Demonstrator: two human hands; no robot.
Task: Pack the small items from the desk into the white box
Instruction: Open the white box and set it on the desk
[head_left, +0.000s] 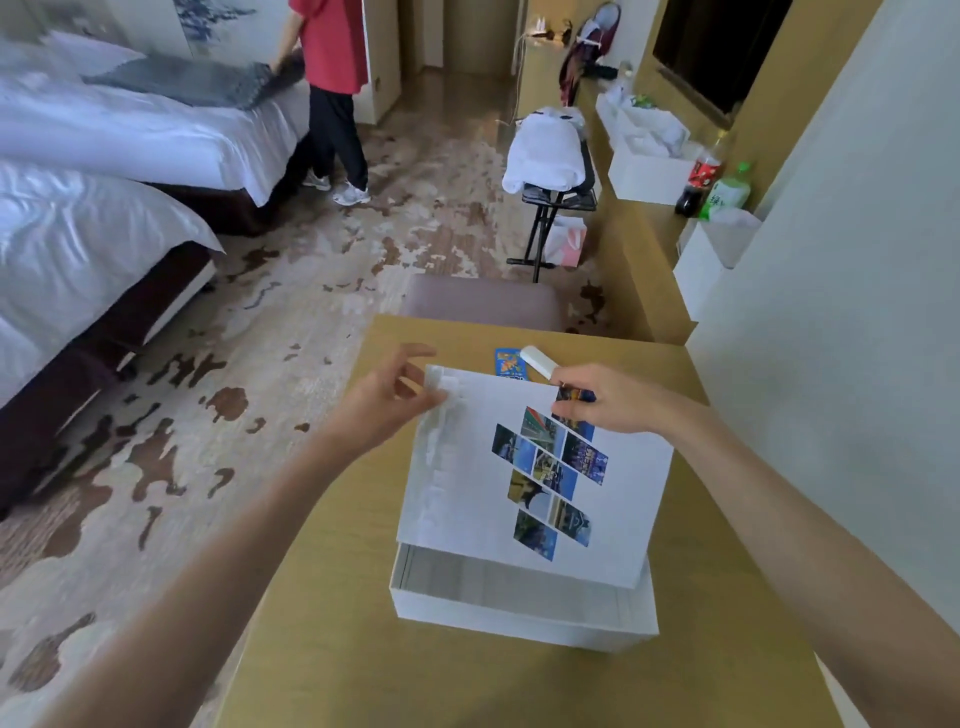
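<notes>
Wooden tabletop (332, 649) carries the white box (519, 618) mid-surface. Left hand (384, 410) and right hand (602, 400) each pinch a far corner of its tilted lid (467, 509); swung back, it could knock the blue card (508, 362) and white case (537, 358) off the far edge.

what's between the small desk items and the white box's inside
The photo-printed lid, gripped at its far edge by the left hand and right hand, tilts over the white box and covers most of its opening. The blue card and white item lie beyond it.
</notes>
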